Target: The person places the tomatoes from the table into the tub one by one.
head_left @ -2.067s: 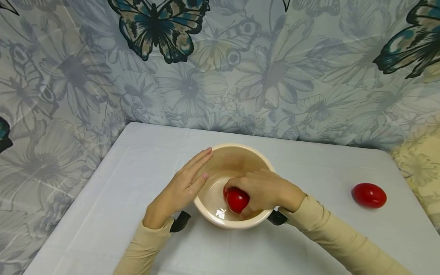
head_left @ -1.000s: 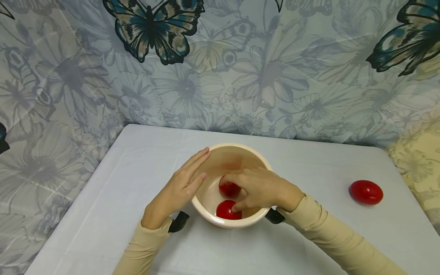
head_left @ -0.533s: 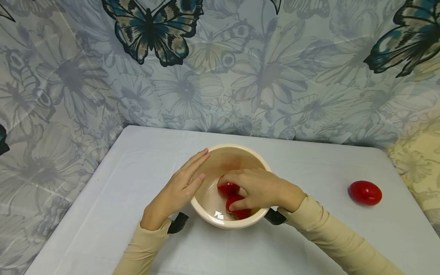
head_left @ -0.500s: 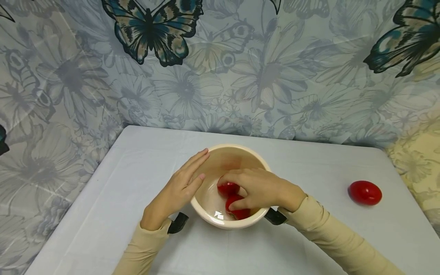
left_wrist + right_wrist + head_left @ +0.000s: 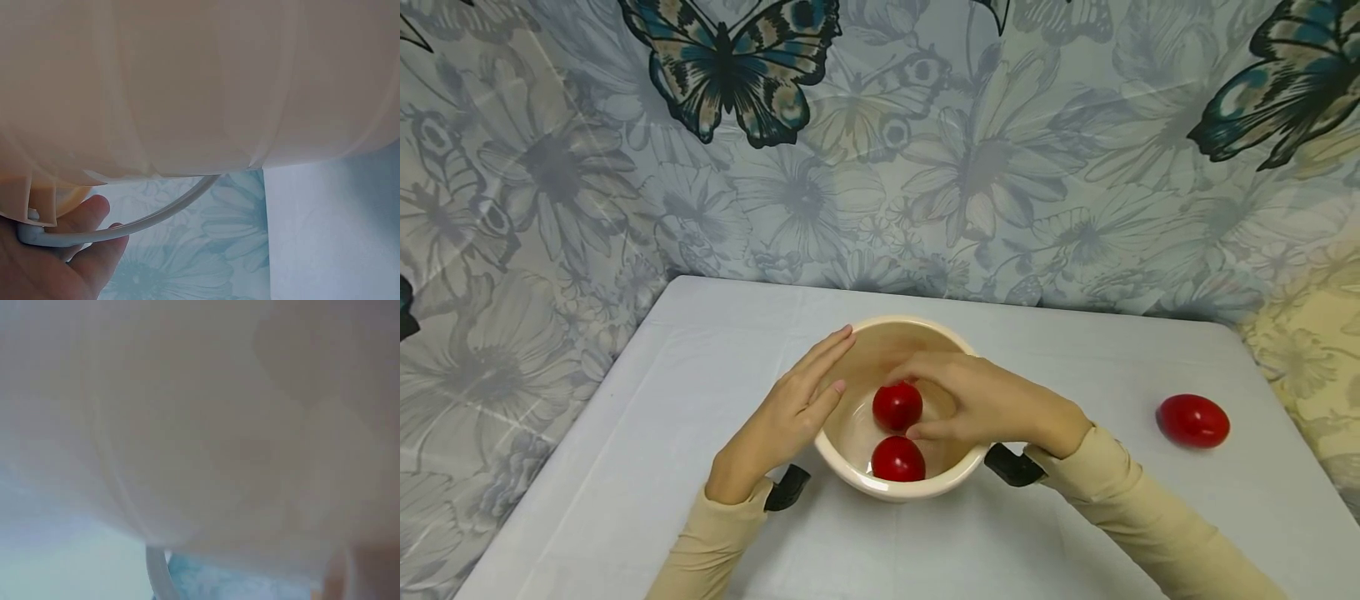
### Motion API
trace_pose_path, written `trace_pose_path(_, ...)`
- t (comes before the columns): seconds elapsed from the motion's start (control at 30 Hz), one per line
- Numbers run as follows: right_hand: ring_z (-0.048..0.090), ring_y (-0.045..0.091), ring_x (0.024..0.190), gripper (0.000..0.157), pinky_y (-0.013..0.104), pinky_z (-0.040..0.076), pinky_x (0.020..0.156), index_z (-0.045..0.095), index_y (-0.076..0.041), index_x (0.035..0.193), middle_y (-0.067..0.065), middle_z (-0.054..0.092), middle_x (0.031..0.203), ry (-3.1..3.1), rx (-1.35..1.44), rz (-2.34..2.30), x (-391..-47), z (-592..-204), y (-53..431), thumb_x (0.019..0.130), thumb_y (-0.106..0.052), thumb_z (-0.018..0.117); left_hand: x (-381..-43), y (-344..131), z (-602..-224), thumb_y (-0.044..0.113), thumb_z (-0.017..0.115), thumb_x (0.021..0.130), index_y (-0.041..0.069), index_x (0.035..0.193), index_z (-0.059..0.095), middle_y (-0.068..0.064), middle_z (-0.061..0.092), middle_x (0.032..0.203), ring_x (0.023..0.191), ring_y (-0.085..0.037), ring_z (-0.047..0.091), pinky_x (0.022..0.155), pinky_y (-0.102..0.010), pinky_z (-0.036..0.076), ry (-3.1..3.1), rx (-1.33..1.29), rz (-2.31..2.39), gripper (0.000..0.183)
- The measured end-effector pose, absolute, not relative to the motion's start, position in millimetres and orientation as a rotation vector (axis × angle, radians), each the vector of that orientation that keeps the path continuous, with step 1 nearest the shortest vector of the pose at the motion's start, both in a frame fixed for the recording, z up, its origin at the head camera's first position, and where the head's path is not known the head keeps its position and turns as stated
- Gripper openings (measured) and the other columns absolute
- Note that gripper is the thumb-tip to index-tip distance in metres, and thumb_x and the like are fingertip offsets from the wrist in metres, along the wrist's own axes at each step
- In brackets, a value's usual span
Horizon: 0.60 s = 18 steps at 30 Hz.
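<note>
- Head: two red items [image 5: 898,460] lay in the bucket [image 5: 895,492], centre and 6 o'clock; right hand [image 5: 981,398], fingers apart, could have rolled them; left hand [image 5: 790,406], fingers straight, lay at 9 o'clock.
- Left wrist: nearby handle [image 5: 169,210] might have snagged fingers.
- Right wrist: blur hid contact.

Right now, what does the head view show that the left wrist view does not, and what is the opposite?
Only the head view shows the right hand, the farther red ball and nearer red ball inside the bucket, and the red oval object on the table at right.

Only the left wrist view shows the curved handle and the ribs on the bucket's outer wall.

Both show the left hand, the bucket and the flower-patterned backdrop.
</note>
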State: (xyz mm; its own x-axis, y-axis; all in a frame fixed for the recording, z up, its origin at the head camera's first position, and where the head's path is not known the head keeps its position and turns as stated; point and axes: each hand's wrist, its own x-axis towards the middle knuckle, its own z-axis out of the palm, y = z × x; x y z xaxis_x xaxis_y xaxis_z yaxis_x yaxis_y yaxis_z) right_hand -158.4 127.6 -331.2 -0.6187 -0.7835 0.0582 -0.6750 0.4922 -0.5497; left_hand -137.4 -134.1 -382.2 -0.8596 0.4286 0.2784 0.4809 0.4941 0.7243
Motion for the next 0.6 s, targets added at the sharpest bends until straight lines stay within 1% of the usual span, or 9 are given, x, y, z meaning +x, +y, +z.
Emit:
trace_pose_path(0.17, 0.055, 0.011, 0.128, 0.050, 0.040, 0.046, 0.111, 0.060, -0.023, 0.129, -0.015, 0.062, 0.128, 2.549, -1.211, -0.844, -157.1, -325.5, 139.5, 0.084, -0.029, 0.080, -137.9, -134.1, -383.0, 0.014, 0.047, 0.103, 0.014, 0.155, 0.035, 0.002, 0.029, 0.163, 0.151, -0.018, 0.027, 0.124, -0.046, 0.026, -2.659, -0.813, -1.316, 0.053)
trace_pose_path(0.27, 0.054, 0.008, 0.129, 0.050, 0.039, 0.046, 0.112, 0.060, -0.025, 0.130, -0.017, 0.062, 0.128, 2.551, -1.205, -0.870, -156.7, -322.4, 145.6, 0.084, -0.030, 0.080, -138.6, -134.1, -384.0, 0.014, 0.047, 0.103, 0.013, 0.155, 0.035, 0.001, 0.029, 0.163, 0.151, -0.018, 0.028, 0.124, -0.046, 0.026, -2.655, -0.816, -1.319, 0.053)
trace_pose_path(0.5, 0.055, 0.009, 0.128, 0.051, 0.040, 0.047, 0.109, 0.059, -0.026, 0.131, -0.017, 0.061, 0.130, 2.579, -1.199, -0.875, -154.3, -315.5, 154.6, 0.084, -0.030, 0.080, -137.9, -134.5, -383.7, 0.015, 0.047, 0.103, 0.015, 0.155, 0.035, 0.000, 0.029, 0.163, 0.151, -0.019, 0.028, 0.124, -0.046, 0.026, -2.652, -0.816, -1.316, 0.053)
trace_pose_path(0.6, 0.055, 0.010, 0.127, 0.052, 0.041, 0.047, 0.109, 0.059, -0.024, 0.132, -0.015, 0.061, 0.130, 2.598, -1.196, -0.869, -153.8, -312.8, 157.5, 0.084, -0.031, 0.080, -138.2, -134.7, -383.9, 0.014, 0.047, 0.103, 0.015, 0.155, 0.035, 0.001, 0.029, 0.163, 0.151, -0.018, 0.027, 0.124, -0.046, 0.026, -2.653, -0.815, -1.319, 0.053)
